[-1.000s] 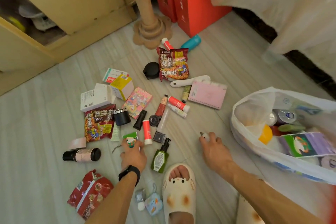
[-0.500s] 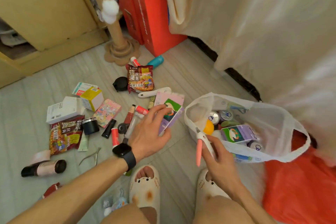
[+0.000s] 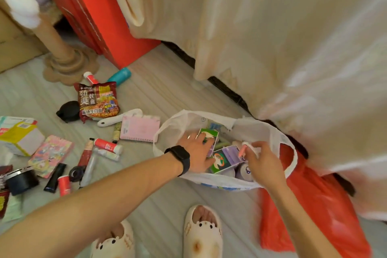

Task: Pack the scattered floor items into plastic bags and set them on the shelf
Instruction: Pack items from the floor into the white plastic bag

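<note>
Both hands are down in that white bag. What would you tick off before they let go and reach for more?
1. White bag mouth open wide: ok.
2. Left hand has the small green box inside the bag: ok, grip not yet released.
3. Right hand has the pink-handled tool over the opening: ok, but its grip is partly hidden.
4. Room left in the bag: cannot tell; the purple box and cans already fill much of it.
5. Floor items remaining: not ok; the noodle packet and pink notebook lie outside.
</note>
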{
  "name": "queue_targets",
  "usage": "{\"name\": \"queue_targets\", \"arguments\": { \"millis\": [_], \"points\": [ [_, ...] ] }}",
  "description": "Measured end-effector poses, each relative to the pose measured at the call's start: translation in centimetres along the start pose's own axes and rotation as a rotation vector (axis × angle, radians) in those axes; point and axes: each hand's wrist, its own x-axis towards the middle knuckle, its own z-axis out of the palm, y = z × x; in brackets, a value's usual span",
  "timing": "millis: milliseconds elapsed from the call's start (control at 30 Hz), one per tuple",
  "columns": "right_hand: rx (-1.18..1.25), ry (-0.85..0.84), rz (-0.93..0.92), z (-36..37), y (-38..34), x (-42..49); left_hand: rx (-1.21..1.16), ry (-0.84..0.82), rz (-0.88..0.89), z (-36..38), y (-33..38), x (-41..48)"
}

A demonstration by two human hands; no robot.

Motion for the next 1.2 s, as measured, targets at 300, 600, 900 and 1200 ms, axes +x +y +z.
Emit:
{"name": "queue_targets", "arguments": {
  "millis": [300,600,900,1200],
  "points": [
    [-0.521,-0.38,-0.197,5.7,0.3,6.1,0.273,0.227,0.15,1.3,-2.6,-4.7],
    [-0.224,-0.024,-0.548,3.1,-2.5,-2.6,-0.126,0.379,-0.144,2.4,-7.6,-12.5],
    [-0.043,-0.202,-0.905,10.6,-12.3,-12.2,-0.463,0.101,-0.878,15.7,-12.7,-23.7],
    [-0.927,-0.726,-0.988,23.1,-13.8,-8.4,-0.611,0.02,-0.978,19.4,-15.6,-25.4]
  ]
}}
